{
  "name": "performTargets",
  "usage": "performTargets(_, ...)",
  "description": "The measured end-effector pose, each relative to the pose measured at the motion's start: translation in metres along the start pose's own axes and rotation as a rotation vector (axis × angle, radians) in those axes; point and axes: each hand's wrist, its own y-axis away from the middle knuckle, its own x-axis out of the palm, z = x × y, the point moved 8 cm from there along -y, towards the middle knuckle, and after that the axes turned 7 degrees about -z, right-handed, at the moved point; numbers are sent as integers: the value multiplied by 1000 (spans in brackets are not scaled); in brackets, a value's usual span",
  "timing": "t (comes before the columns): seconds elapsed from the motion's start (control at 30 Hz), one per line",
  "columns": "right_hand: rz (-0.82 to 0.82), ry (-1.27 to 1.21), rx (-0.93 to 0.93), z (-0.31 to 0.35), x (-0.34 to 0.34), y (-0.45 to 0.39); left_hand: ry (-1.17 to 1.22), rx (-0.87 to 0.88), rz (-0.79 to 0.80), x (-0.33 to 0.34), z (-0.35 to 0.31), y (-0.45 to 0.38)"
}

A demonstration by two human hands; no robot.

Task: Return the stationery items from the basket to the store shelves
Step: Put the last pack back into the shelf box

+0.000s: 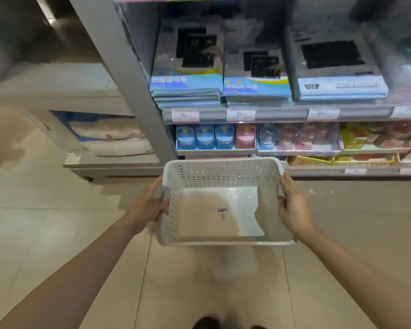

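A white perforated plastic basket [223, 173] hangs in the air in front of the store shelves [282, 113]. Inside it I see only a small label sticker [222, 213] on the floor of the basket. My left hand [152, 203] grips the basket's left handle, fingers curled round the rim. My right hand [292, 205] grips the right handle, thumb hooked through the slot. On the upper shelf lie stacks of boxed writing tablets [188, 86]. The lower shelf carries small blue and pink packaged items [214, 137].
A grey shelf upright [128, 74] stands left of the goods. Further left is a low display unit with a blue and white pack [109, 138]. Tiled floor [57, 222] spreads below. My shoes [207, 322] show at the bottom edge.
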Motion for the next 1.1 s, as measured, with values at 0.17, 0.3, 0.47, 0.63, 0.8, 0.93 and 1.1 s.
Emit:
performTargets(0.17, 20, 19, 24, -73, 79, 0, -10, -26, 33, 32, 78, -58)
performTargets(0.3, 41, 63, 44, -124, 134, -7, -18, -16, 44, 51, 119, -97)
performTargets(0.47, 61, 80, 63, -166, 182, -15, -8, -30, 25, 69, 161, -139)
performTargets(0.63, 85, 95, 118, -207, 217, -22, -31, -32, 13, 90, 186, -173)
performTargets(0.8, 64, 89, 130, -226, 232, -28, -40, -14, -17, 106, 195, -194)
performTargets(0.93, 42, 68, 119, -228, 234, -31, -25, -27, -60, 106, 201, -205)
performTargets(1.1, 40, 54, 120, -230, 236, -32, -40, -48, -79, 104, 208, -211)
